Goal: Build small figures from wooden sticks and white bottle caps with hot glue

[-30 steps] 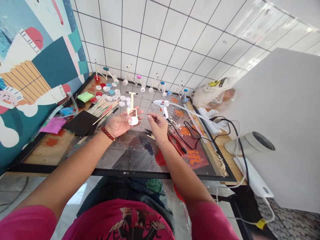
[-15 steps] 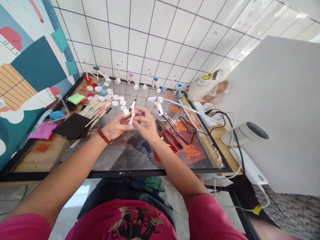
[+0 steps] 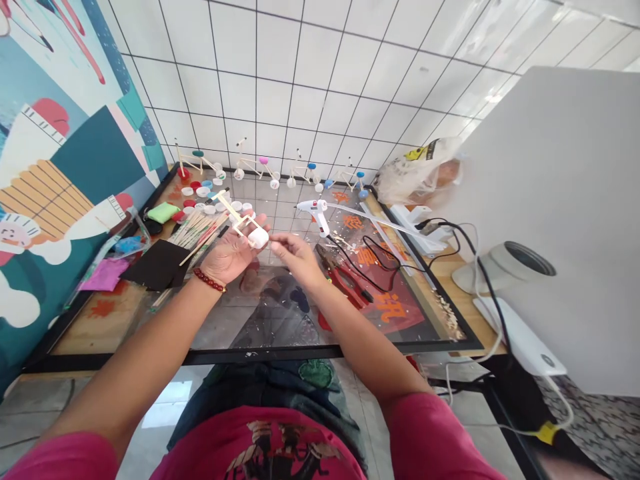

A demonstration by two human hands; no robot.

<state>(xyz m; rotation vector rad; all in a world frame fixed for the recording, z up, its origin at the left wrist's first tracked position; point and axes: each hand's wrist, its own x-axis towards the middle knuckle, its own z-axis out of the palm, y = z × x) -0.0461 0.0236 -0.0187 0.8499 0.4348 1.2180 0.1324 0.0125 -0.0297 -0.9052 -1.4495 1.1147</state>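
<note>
Hands [image 3: 229, 256] handle a stick frame [image 3: 233, 213], long axis slanting away leftward.

Between the forearms [image 3: 150, 347] the tabletop [image 3: 225, 323] offers passage, but glue gun [image 3: 318, 215] and pliers [image 3: 353, 284] obstruct near the right hand [image 3: 297, 258]

Bright, diffuse light; glare on upper-right wall tiles [image 3: 480, 60]; reflections in desk [image 3: 225, 323]; wide-angle stretching toward edges; small details soft.

Pale stick frame [image 3: 231, 209] with white round cap [image 3: 259, 238], tilted, in left hand [image 3: 231, 255]
</note>
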